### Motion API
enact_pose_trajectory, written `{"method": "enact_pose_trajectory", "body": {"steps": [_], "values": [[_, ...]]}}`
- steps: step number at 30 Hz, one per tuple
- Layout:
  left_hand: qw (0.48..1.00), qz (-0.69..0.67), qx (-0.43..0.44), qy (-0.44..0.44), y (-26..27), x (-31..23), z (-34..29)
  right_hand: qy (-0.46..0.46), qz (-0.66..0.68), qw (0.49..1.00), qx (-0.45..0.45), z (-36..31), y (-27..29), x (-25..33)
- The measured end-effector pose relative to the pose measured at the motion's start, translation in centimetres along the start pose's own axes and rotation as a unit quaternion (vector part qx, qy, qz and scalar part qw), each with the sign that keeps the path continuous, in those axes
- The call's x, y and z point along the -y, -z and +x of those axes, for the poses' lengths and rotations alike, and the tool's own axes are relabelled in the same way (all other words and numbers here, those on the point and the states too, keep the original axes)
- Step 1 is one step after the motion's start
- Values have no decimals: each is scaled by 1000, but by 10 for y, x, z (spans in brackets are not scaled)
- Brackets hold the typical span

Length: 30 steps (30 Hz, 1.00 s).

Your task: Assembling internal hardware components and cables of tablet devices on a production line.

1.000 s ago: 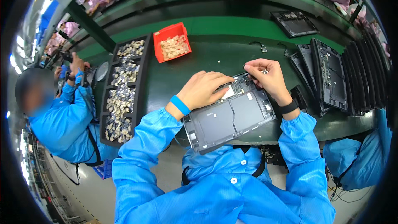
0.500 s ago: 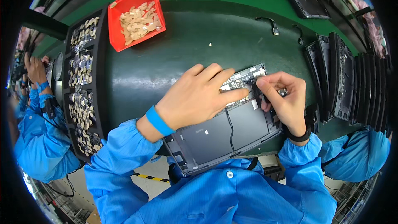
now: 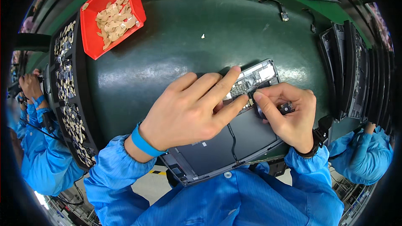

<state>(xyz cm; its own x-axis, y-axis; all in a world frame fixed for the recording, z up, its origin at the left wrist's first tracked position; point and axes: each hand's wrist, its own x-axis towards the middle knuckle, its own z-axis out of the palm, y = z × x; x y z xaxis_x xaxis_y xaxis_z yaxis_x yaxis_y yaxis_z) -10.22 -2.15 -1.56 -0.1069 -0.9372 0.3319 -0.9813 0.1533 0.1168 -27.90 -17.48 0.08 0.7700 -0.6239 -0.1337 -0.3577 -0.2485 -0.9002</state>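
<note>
An opened tablet-like device lies tilted at the table's near edge, its circuit board showing along the far side. A black cable runs across its dark inner panel. My left hand, with a blue wristband, rests over the device, fingers stretched out and fingertips at the board. My right hand pinches a thin black cable piece at the board's near right side. A small black square part on it shows between the curled fingers. The exact spot under the right fingertips is hidden.
A red bin of tan paper scraps stands at the far left, beside a black divided tray of small parts. Loose black cables lie far right. More device shells stand at right. Co-workers in blue sit on both sides.
My view has shifted, with the bin and tray now further left. My right fingertips have moved left and nearer along the board, close to my left index finger.
</note>
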Motion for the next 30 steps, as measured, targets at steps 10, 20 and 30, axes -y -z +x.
{"method": "enact_pose_trajectory", "body": {"steps": [10, 20, 30], "values": [[1000, -11, -7, 4, 0, -1, -3, 14, -34, 999, -9, 0, -3, 1], [1000, -11, -11, 4, -1, -1, -2, 16, -40, 999, -1, 0, -2, 1], [1000, -16, -14, 3, -1, -1, -2, 17, -39, 999, -4, -1, -2, 1]]}}
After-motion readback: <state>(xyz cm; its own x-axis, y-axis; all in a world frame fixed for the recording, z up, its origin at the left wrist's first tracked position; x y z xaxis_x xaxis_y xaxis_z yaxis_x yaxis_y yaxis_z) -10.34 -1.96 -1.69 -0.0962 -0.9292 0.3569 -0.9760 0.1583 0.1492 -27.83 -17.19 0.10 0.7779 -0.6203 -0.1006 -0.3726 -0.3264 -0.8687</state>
